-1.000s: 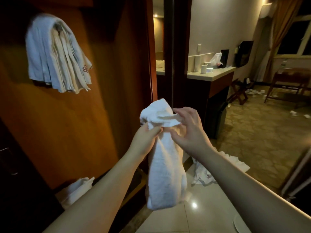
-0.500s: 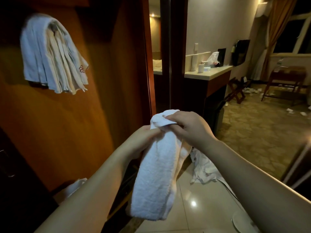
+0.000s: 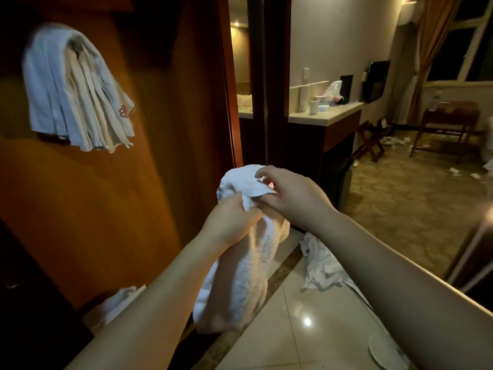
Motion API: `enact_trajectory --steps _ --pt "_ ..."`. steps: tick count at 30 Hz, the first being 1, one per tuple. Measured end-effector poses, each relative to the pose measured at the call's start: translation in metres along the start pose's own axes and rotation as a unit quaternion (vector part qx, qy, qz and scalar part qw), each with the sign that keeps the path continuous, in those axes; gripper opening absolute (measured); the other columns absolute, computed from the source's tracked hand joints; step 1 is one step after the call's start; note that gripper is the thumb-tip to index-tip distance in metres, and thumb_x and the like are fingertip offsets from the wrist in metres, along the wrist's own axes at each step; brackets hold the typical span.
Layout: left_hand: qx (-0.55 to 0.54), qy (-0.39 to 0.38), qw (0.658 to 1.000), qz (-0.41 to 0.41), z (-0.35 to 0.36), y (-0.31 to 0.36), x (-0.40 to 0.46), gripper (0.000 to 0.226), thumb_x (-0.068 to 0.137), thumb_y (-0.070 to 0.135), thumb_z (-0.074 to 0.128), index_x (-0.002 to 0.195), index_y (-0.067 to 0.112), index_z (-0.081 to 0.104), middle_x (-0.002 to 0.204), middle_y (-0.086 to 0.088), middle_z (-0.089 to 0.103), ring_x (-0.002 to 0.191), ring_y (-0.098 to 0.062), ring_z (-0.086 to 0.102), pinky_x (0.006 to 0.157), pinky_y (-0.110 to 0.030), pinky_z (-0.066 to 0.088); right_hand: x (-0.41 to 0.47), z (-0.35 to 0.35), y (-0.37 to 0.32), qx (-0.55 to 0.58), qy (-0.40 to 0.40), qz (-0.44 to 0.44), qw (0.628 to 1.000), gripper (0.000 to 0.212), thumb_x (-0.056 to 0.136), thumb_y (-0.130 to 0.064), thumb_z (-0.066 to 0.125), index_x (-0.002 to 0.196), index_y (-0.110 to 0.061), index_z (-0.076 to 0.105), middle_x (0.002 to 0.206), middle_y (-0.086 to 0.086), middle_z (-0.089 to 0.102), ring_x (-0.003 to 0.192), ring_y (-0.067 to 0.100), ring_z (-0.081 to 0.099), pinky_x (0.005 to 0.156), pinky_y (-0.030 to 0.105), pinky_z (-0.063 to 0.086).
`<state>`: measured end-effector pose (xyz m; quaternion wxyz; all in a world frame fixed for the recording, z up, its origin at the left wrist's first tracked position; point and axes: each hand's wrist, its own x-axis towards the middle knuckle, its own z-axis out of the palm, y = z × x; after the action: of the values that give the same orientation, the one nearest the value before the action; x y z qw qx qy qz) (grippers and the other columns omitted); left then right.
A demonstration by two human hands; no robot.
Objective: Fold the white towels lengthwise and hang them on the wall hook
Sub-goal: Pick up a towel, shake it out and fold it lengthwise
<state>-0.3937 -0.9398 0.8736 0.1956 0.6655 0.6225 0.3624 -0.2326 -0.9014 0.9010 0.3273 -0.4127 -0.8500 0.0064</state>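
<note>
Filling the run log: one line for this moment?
left hand: grips white towel | right hand: pinches its top corner | hung towels: on wall | fold: unfinished

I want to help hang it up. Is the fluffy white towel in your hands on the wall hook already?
No, the fluffy white towel hangs from both hands, low and apart from the bundle of hung towels.
</note>
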Motion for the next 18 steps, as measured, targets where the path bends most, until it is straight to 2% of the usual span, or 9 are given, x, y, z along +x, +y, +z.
enact_trajectory --steps 5,8,9,10,11,12,13,16,18 --pt "0.046 0.017 0.999 -0.022 0.008 -0.008 0.004 0.026 0.091 0.029 0.054 0.065 0.031 0.049 0.051 0.020 0.054 0.049 0.004 0.050 0.051 -0.029 0.031 -0.004 0.007 -0.010 -0.090 0.007 -0.041 0.995 0.028 0.101 -0.051 0.047 0.096 -0.027 0.059 0.087 -0.006 0.061 0.076 0.016 0.061 0.064 0.036 0.048" --pt "0.060 0.034 0.998 -0.006 0.008 -0.007 0.002 0.017 0.091 0.036 0.056 0.075 0.032 0.051 0.059 0.006 0.056 0.055 -0.006 0.054 0.051 -0.028 0.034 -0.003 0.011 -0.017 0.134 0.038 0.143 0.980 0.030 0.099 -0.038 0.054 0.077 -0.020 0.059 0.070 0.000 0.061 0.063 0.014 0.058 0.057 0.037 0.044" --pt "0.053 0.040 0.998 0.004 0.007 -0.006 0.001 0.015 0.088 0.038 0.054 0.078 0.028 0.053 0.063 0.004 0.055 0.056 -0.008 0.052 0.051 -0.031 0.035 -0.001 0.008 -0.019 0.298 0.042 0.256 0.919 0.025 0.097 -0.031 0.057 0.080 -0.014 0.065 0.070 0.005 0.066 0.063 0.017 0.063 0.058 0.040 0.050" --pt "0.045 0.046 0.998 0.012 0.005 -0.004 0.001 0.019 0.084 0.040 0.051 0.082 0.022 0.056 0.067 0.003 0.057 0.061 -0.011 0.054 0.052 -0.035 0.039 -0.001 0.004 -0.023 0.466 0.032 0.349 0.812 0.020 0.096 -0.022 0.059 0.084 -0.008 0.067 0.067 0.008 0.069 0.058 0.017 0.067 0.052 0.039 0.054" --pt "0.039 0.049 0.998 0.016 0.003 -0.003 0.000 0.025 0.082 0.041 0.050 0.087 0.018 0.059 0.073 0.001 0.060 0.067 -0.014 0.057 0.056 -0.040 0.046 -0.002 0.000 -0.025 0.584 0.021 0.397 0.707 0.016 0.095 -0.014 0.059 0.084 -0.004 0.067 0.058 0.007 0.067 0.048 0.014 0.064 0.042 0.031 0.049" --pt "0.038 0.049 0.998 0.018 0.002 -0.003 0.000 0.025 0.084 0.038 0.052 0.090 0.016 0.061 0.077 0.001 0.063 0.071 -0.016 0.060 0.062 -0.042 0.050 -0.003 -0.003 -0.025 0.632 0.003 0.413 0.656 0.013 0.094 -0.009 0.058 0.085 -0.003 0.065 0.053 0.004 0.064 0.040 0.010 0.060 0.037 0.024 0.045" --pt "0.045 0.051 0.997 0.022 0.001 -0.003 0.000 0.020 0.088 0.034 0.055 0.092 0.015 0.061 0.079 0.001 0.064 0.074 -0.016 0.060 0.066 -0.043 0.051 -0.004 -0.004 -0.023 0.624 -0.021 0.404 0.668 0.009 0.093 -0.010 0.058 0.090 -0.005 0.065 0.058 0.003 0.064 0.041 0.009 0.060 0.041 0.022 0.046" --pt "0.101 0.057 0.993 0.032 0.005 -0.005 -0.001 0.013 0.093 0.029 0.059 0.094 0.016 0.057 0.073 0.004 0.058 0.070 -0.015 0.058 0.056 -0.035 0.044 0.001 0.002 -0.016 0.298 -0.064 0.283 0.909 0.022 0.087 -0.039 0.063 0.105 -0.028 0.058 0.084 -0.003 0.065 0.070 0.012 0.065 0.061 0.030 0.051" --pt "0.121 0.063 0.989 0.053 0.010 -0.005 -0.001 0.010 0.094 0.029 0.060 0.100 0.021 0.056 0.066 0.008 0.053 0.062 -0.010 0.055 0.050 -0.029 0.035 0.008 0.006 -0.016 0.121 -0.032 0.176 0.976 0.022 0.087 -0.057 0.061 0.093 -0.037 0.055 0.081 -0.010 0.062 0.072 0.006 0.060 0.057 0.028 0.043"
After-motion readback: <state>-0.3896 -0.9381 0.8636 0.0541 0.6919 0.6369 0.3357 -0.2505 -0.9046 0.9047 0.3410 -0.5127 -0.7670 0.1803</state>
